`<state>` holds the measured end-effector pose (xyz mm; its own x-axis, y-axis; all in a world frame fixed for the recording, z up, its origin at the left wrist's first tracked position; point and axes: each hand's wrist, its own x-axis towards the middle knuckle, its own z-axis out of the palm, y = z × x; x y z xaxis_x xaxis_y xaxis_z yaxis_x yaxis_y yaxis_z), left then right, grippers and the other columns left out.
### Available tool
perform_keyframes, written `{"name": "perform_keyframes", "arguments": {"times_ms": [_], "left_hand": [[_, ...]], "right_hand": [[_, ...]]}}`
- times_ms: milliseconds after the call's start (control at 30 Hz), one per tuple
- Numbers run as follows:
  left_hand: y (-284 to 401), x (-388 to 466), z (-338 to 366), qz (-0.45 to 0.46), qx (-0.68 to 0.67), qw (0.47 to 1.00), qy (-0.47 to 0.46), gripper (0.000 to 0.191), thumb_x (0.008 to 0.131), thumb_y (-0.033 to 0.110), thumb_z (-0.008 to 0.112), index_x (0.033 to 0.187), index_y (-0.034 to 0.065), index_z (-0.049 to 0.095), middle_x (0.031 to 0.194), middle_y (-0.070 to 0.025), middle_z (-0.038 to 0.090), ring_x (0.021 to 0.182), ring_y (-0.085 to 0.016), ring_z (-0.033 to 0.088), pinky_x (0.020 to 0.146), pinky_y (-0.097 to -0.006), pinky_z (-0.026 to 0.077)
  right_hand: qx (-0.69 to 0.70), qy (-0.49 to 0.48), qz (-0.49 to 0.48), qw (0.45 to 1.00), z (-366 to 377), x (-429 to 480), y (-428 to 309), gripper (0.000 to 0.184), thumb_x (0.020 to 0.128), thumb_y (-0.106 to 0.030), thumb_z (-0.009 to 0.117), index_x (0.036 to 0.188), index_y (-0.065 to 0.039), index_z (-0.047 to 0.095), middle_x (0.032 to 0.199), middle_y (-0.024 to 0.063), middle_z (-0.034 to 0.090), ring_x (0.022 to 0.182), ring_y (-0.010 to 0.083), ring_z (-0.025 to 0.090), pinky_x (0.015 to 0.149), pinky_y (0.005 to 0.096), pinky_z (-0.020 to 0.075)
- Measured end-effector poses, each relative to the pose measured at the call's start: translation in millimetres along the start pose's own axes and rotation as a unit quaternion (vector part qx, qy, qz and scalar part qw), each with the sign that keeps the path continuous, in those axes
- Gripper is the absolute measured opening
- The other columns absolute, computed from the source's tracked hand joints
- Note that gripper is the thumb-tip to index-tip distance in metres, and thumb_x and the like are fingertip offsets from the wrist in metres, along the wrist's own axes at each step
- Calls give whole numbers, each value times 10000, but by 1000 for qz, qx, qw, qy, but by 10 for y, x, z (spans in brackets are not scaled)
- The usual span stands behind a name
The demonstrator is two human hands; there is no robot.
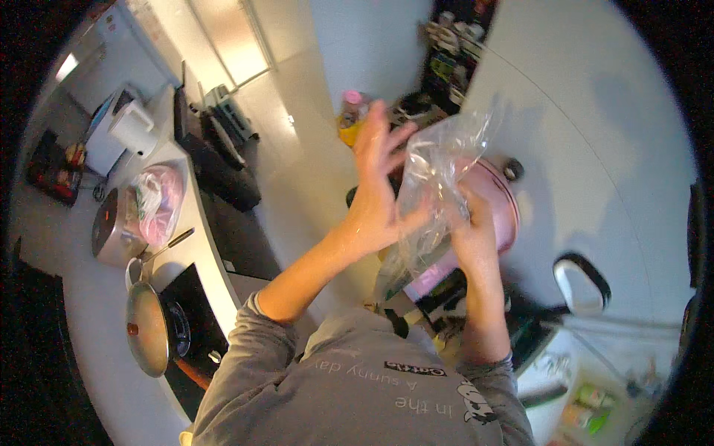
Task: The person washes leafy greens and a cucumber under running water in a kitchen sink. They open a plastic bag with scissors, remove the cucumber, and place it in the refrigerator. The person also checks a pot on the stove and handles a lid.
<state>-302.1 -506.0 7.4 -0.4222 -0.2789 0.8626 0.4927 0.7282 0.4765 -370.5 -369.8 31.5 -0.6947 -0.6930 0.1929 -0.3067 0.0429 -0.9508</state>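
Note:
A crumpled clear plastic bag [440,161] hangs in front of my chest. My right hand [477,220] grips its side, with the fingers partly behind the film and blurred. My left hand [376,184] is raised at the bag's other side, fingers spread and pointing away from me. The left thumb reaches to the bag and shows blurred through the film. The bag's lower end droops below my hands. Behind it stands a pink round container [505,209], partly covered by the bag and my right hand.
On the left counter are a lidded pan [148,329] on a black cooktop [189,290], a rice cooker [111,231], a pink bag [162,200] and a white kettle [134,128]. A bottle with a pink cap [352,97] stands ahead. A white wall [569,128] bounds the right.

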Motion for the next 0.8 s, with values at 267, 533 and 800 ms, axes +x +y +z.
{"name": "perform_keyframes", "arguments": {"times_ms": [267, 533, 800], "left_hand": [[-484, 424, -1061, 264, 445, 766, -382, 479, 737, 213, 606, 1190, 136, 471, 1256, -73, 421, 1142, -227, 458, 1032, -438, 297], [-1338, 603, -1873, -63, 391, 840, -372, 300, 685, 234, 637, 931, 83, 556, 963, -84, 591, 879, -256, 588, 942, -424, 399], [-1427, -340, -2378, -357, 94, 927, 69, 154, 846, 182, 594, 890, 35, 572, 852, -79, 587, 698, -177, 566, 647, -283, 446]], "right_hand": [[134, -155, -33, 978, 1013, 1111, 789, 179, 790, -95, 595, 934, 8, 566, 777, 43, 583, 697, 121, 526, 627, 264, 434], [46, -241, -79, 966, 1828, 1844, 813, 307, 753, -88, 620, 1010, 62, 550, 907, 137, 612, 830, 182, 570, 760, 312, 454], [50, -494, -160, 853, 2557, 2168, 600, 679, 671, -103, 702, 1233, 51, 353, 1155, 144, 452, 1049, 232, 462, 898, 349, 385]]}}
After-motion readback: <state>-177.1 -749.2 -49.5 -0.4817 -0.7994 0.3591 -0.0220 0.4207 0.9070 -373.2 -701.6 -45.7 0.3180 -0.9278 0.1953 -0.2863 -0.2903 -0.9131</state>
